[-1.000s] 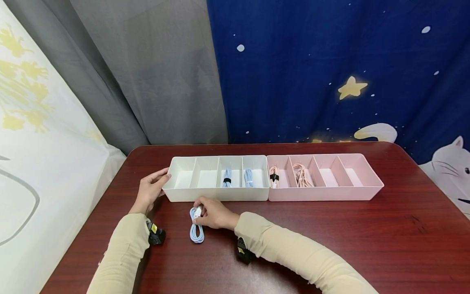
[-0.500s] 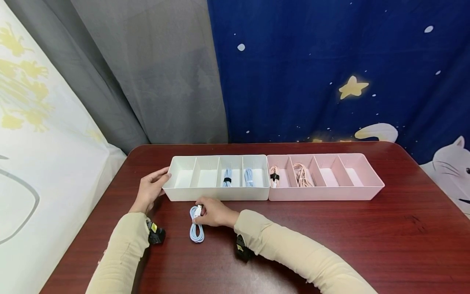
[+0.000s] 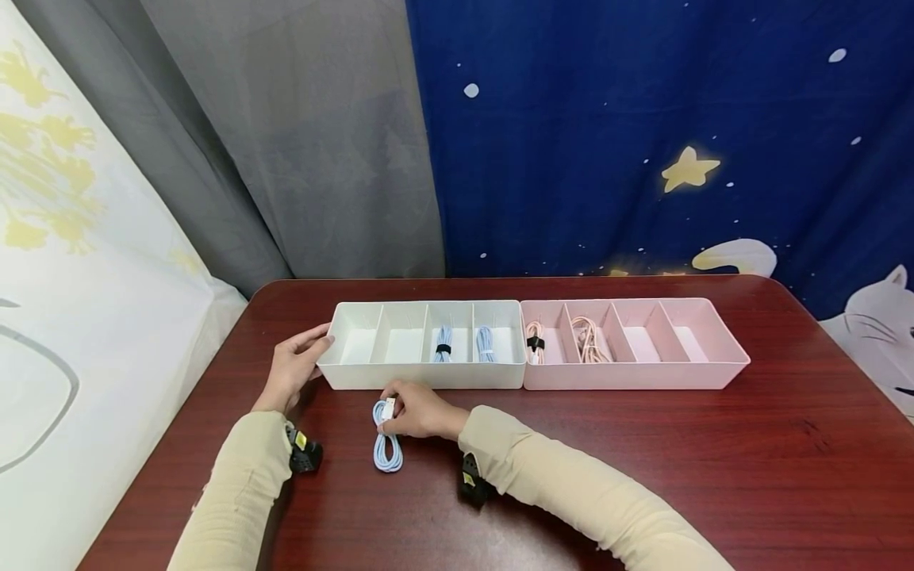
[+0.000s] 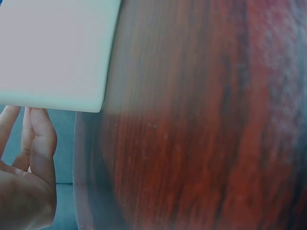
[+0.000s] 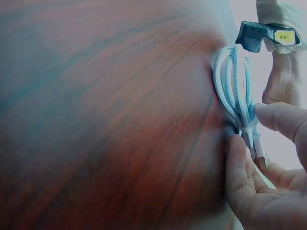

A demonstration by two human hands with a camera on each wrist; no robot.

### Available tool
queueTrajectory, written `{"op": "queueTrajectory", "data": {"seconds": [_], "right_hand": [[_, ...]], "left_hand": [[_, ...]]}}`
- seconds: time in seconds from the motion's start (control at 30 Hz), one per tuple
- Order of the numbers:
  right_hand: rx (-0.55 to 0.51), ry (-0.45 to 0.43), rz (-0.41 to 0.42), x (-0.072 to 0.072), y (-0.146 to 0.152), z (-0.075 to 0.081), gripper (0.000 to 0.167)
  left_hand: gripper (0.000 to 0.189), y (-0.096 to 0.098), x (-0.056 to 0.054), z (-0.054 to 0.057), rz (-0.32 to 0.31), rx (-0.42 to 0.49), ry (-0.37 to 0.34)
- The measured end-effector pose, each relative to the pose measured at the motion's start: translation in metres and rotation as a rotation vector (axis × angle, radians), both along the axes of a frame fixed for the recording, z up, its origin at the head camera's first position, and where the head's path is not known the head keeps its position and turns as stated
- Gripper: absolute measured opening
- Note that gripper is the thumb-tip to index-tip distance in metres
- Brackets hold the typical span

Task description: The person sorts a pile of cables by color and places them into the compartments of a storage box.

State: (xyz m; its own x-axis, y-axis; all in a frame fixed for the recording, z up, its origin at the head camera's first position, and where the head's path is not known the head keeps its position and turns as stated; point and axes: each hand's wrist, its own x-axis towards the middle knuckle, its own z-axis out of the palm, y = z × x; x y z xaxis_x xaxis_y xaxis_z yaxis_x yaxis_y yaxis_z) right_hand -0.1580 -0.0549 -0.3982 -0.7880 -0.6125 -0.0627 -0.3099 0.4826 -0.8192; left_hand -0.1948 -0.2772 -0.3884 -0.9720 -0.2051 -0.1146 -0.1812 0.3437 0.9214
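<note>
My right hand (image 3: 421, 411) pinches a coiled light blue charging cable (image 3: 388, 452) just in front of the white divided box (image 3: 428, 377). In the right wrist view the coil (image 5: 230, 86) shows a tie round it and a plug end (image 5: 260, 160) near the fingertips. My left hand (image 3: 291, 371) rests against the left end of that box, with fairly straight fingers (image 4: 43, 129) touching its end wall in the left wrist view. Two blue cable bundles lie in the box: one with a black strap (image 3: 443, 347), the other with a pale tie (image 3: 485, 346).
A pink divided box (image 3: 635, 376) stands end to end with the white one, on its right. It holds a black-strapped pink cable (image 3: 535, 341) and a looser pink cable (image 3: 589, 341). Curtains (image 3: 571, 143) hang behind the dark red table (image 3: 643, 460).
The lower loop of the blue cable has swung slightly to the right in my right hand. My left hand stays at the end of the white box.
</note>
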Motion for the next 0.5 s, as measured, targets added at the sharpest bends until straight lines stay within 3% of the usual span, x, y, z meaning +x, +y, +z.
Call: {"op": "queueTrajectory", "data": {"seconds": [0.17,0.5], "right_hand": [[-0.041,-0.060,-0.015,0.0001,0.0013,-0.0007,0.035],[-0.113,-0.072,-0.012,0.0011,0.0044,-0.0032,0.035]], "left_hand": [[0.053,0.0002,0.0000,-0.0001,0.001,0.004,-0.003],[0.053,0.0003,-0.0008,0.0002,0.013,0.007,-0.014]]}}
